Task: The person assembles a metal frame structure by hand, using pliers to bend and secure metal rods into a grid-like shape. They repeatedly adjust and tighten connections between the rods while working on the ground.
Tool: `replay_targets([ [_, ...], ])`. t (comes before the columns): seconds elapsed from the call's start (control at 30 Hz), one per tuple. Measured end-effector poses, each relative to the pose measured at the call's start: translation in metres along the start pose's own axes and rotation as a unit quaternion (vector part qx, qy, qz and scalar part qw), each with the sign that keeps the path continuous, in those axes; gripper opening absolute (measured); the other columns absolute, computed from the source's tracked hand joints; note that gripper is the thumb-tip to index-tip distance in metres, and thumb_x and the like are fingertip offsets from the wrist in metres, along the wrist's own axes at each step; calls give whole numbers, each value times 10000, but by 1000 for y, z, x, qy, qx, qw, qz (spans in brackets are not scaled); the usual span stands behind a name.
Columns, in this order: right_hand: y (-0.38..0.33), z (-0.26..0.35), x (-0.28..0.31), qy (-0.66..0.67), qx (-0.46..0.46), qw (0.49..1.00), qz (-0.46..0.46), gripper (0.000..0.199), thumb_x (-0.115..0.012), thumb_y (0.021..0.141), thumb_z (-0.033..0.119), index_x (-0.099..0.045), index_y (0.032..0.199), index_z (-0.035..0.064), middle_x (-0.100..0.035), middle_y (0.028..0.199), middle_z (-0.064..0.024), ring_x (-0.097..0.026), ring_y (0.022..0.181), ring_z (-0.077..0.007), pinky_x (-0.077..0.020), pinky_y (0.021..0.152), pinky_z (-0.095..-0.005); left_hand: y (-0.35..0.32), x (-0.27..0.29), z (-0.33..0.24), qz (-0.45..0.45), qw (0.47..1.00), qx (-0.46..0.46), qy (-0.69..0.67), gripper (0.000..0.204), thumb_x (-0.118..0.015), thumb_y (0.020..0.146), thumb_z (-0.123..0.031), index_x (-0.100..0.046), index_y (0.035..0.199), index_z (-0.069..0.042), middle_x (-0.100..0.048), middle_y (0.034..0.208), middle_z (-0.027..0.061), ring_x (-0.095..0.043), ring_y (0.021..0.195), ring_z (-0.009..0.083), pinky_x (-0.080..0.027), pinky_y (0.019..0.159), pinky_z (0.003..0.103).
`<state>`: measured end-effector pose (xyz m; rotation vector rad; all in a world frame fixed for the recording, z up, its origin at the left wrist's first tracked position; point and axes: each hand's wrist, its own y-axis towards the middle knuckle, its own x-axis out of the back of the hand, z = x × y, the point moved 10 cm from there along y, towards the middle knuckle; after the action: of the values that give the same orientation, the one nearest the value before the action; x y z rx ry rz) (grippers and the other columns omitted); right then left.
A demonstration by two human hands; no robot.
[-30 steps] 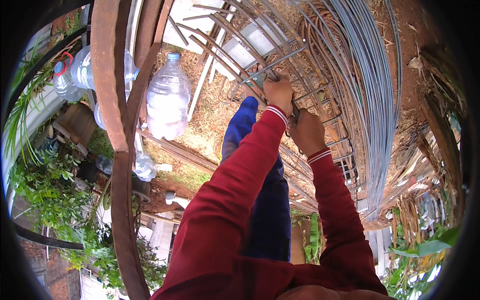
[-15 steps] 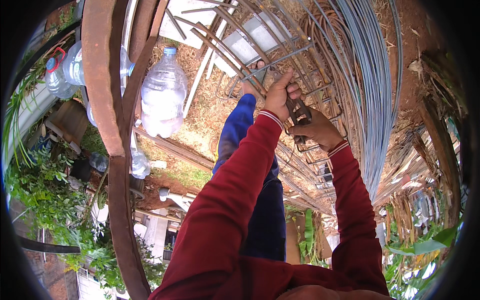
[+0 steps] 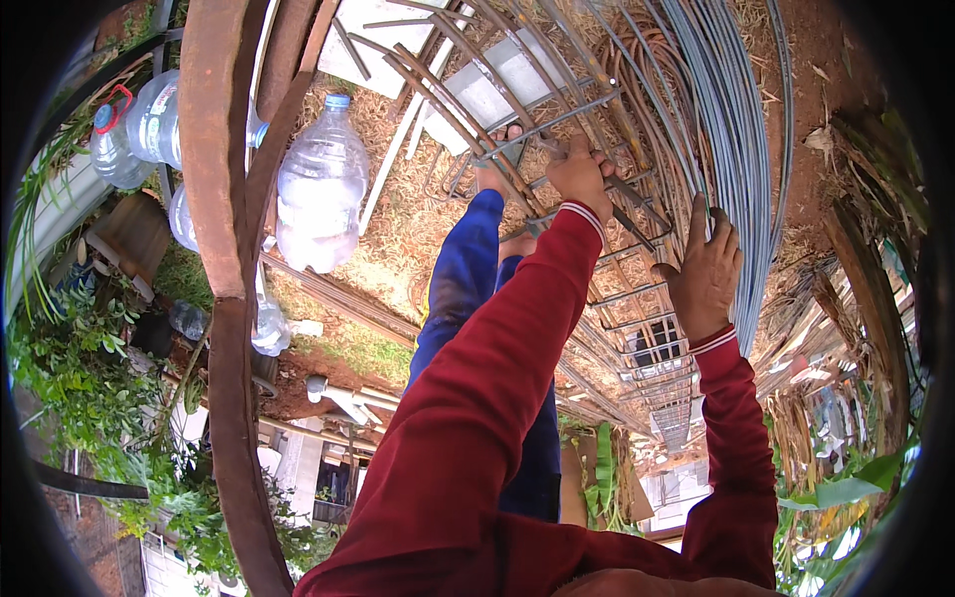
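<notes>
The person's left hand (image 3: 580, 171) is closed around a thin grey metal bar (image 3: 542, 124) at the near end of a long steel cage (image 3: 637, 328). The cage is made of rusty rods and square loops, and it stretches away from the hands toward the far right. The bar lies crosswise, running left to right, and the fingers (image 3: 594, 157) wrap over it from above, clenched tight.

The right hand (image 3: 706, 269) is just to the right and a bit farther along the cage. Its fingers are spread open and flat, resting against a big coil of grey wire (image 3: 741, 149) that curves beside the cage. It grips nothing that I can see.

The left hand is the one nearer to the bar. Both red sleeves (image 3: 477, 418) reach up from below. Blue trouser legs (image 3: 468, 279) stand under the arms. Clear plastic water bottles (image 3: 320, 194) hang on the left, well apart from the hands.
</notes>
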<state>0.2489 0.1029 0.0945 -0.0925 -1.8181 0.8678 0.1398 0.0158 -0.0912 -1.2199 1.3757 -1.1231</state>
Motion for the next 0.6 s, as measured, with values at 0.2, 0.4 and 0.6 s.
replay_targets([
  [0.2, 28, 63, -28, -8, 9, 999, 35, 864, -797, 775, 349, -349, 1444, 38, -542, 1260, -179, -540, 1179, -328, -409, 989, -473, -1, -1, -1, -3, 999, 28, -25, 186, -558, 994, -209, -471, 886, -86, -423, 657, 13, -430, 532, 157, -501, 553, 406],
  [0.4, 35, 61, -27, 35, 9, 999, -9, 262, -663, 845, 186, -558, 1033, 39, -613, 962, -150, -622, 969, -308, -487, 807, -425, -9, -7, 5, 46, 986, 95, -130, 205, -504, 1032, -243, -445, 910, -89, -414, 672, 11, -417, 548, 158, -482, 577, 403],
  [0.6, 62, 54, -37, 109, 79, 991, 8, 313, -709, 808, 154, -513, 1020, 32, -646, 875, -162, -671, 814, -372, -540, 721, -461, -5, -7, 7, -53, 991, 63, -103, 235, -586, 979, -270, -465, 936, -75, -436, 689, 43, -433, 511, 176, -468, 498, 397],
])
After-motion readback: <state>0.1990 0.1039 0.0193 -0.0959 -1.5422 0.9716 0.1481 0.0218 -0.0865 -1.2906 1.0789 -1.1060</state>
